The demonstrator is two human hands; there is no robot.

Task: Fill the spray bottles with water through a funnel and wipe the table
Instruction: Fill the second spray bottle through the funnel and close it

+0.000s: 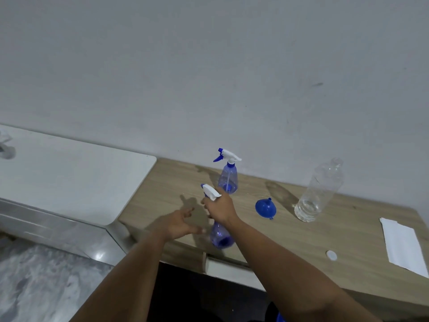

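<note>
My right hand (220, 206) grips the neck of a blue spray bottle (220, 237) just under its white trigger head, holding it over the wooden table (290, 242) near the front edge. My left hand (182, 225) hovers just left of that bottle with fingers spread and nothing in it. A second blue spray bottle (228, 175) stands upright behind, close to the wall. A blue funnel (265, 208) lies on its side to the right. A clear plastic water bottle (319, 191), uncapped, stands farther right with a little water at its bottom.
A white bottle cap (331, 255) lies near the front edge. A folded white paper towel (404, 246) sits at the right end. A white surface (69, 177) adjoins the table on the left. The wall runs behind.
</note>
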